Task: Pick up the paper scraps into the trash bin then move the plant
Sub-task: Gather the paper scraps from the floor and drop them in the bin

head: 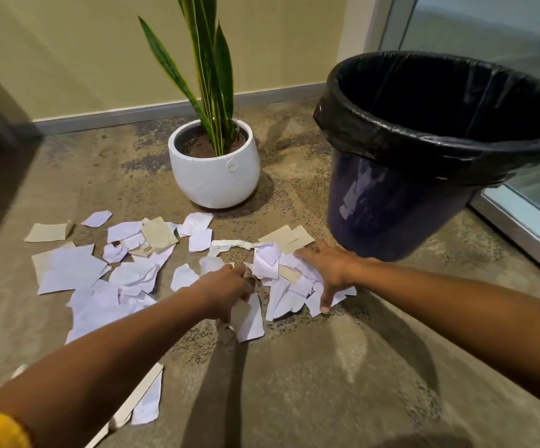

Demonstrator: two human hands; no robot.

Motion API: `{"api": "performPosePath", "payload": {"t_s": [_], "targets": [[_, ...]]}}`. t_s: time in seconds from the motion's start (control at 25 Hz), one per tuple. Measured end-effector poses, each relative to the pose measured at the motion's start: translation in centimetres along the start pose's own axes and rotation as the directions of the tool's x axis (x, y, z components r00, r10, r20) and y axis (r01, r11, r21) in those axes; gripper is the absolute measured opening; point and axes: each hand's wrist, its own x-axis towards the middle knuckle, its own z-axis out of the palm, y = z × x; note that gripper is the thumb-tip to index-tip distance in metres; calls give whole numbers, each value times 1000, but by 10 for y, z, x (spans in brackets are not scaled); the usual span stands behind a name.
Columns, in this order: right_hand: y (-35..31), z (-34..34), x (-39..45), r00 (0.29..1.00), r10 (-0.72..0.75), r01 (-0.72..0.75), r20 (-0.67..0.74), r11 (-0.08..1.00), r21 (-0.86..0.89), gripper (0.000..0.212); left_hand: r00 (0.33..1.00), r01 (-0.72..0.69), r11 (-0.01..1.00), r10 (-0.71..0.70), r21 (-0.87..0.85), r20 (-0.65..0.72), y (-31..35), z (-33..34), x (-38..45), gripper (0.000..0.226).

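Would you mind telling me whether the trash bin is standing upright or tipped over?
Upright: the trash bin stands on its base on the floor, its bag-lined mouth facing up. Its slight lean looks like wide-angle distortion.

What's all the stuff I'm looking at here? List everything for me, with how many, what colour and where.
torn paper scraps: many, white with a few beige, scattered on the floor in front of the pot and bin
snake plant in a round white pot: one, green leaves, standing on the floor by the wall
dark blue trash bin with a black liner: one, right of the plant, tilted in this view
speckled brown floor: one, underneath everything
beige wall: one, behind the plant
left hand: one, on the scraps at centre
right hand: one, fingers spread on the scraps near the bin
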Motion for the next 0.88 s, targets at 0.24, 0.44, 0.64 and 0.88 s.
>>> {"api": "performPosePath", "payload": {"t_s": [0.24,0.44,0.64,0.88], "targets": [[-5,17,-3,998,-13,15,-56,999,42,93,999,1,986,-9,-168,-48,-8,-13,-2,38],[-7,5,-10,988,-79,86,-135,995,47,33,988,77,981,-99,-177,-119,-18,-29,-9,22],[-12,-19,-22,972,-101,145,-213,969,200,23,931,171,929,-261,-327,-256,-26,-50,-17,23],[-28,-57,-47,890,-47,275,-454,849,451,13,740,73,722,-502,-688,-448,-19,-82,-26,22]]}}
